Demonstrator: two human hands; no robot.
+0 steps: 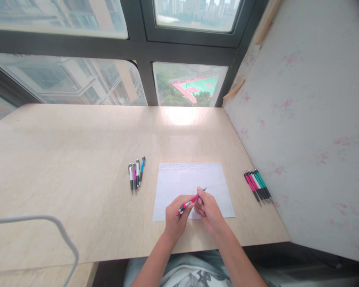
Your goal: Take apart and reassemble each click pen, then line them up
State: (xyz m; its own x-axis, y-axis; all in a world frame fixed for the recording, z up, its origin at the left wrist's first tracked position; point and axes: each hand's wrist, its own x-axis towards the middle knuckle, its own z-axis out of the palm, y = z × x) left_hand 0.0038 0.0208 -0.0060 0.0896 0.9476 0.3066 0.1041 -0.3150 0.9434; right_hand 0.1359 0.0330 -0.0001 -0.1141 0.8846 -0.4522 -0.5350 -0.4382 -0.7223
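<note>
A pink, white and black pen (195,198) is held slantwise between both hands, its dark tip pointing up and to the right. My left hand (176,215) grips the rear of the barrel between thumb and fingers. The front of the pen, by the tip, is pinched in my right hand (208,209), with the other fingers curled in. Both hands are over the lower half of a white sheet of paper (179,179), which has small rows of marks along its top edge.
Several pens (134,177) in white, purple and blue lie left of the paper. Another row of pink, white and green pens (257,185) lies by the floral wall (311,119). A grey cable (56,223) arches at lower left. Windows (191,83) border the table's (62,159) far edge.
</note>
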